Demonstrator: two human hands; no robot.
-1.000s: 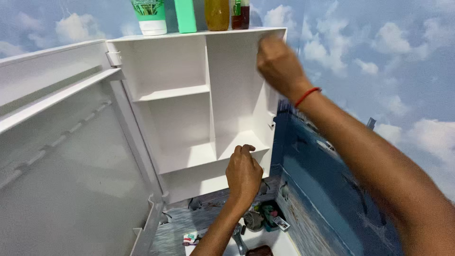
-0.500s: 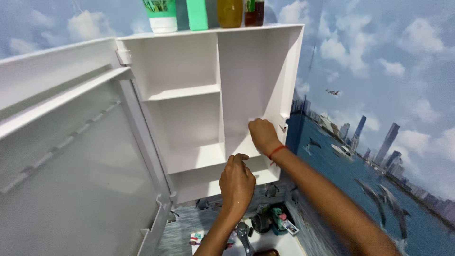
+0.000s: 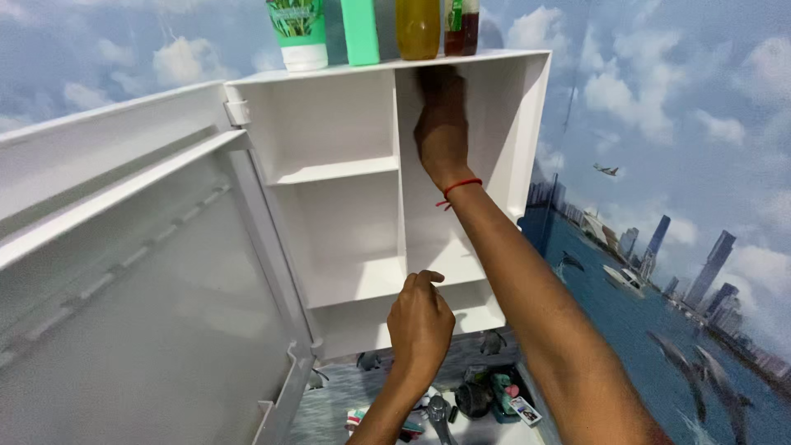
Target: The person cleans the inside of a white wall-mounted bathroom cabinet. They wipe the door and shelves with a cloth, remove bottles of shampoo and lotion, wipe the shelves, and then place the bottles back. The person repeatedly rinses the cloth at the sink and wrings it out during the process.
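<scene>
A white wall cabinet (image 3: 346,124) hangs open with bare shelves inside. My right hand (image 3: 441,132) reaches up into the tall right compartment, fingers pressed against its top inner face; a red thread (image 3: 458,187) circles the wrist. Whether that hand holds anything is hidden. My left hand (image 3: 420,321) sits lower, fingers curled, its fingertips at the front edge of the lower shelf (image 3: 362,284). Nothing shows in it.
The cabinet door (image 3: 124,288) swings out wide at the left. On the cabinet's top stand a green-and-white tube (image 3: 298,33), a mint bottle (image 3: 360,31), a yellow bottle (image 3: 417,26) and a dark red bottle (image 3: 461,25). Below are a tap (image 3: 437,412) and small toiletries (image 3: 498,391).
My right hand went from the cabinet's top right corner down to the lower right shelf, then up inside the right compartment. My left hand stayed at the lower shelf edge.
</scene>
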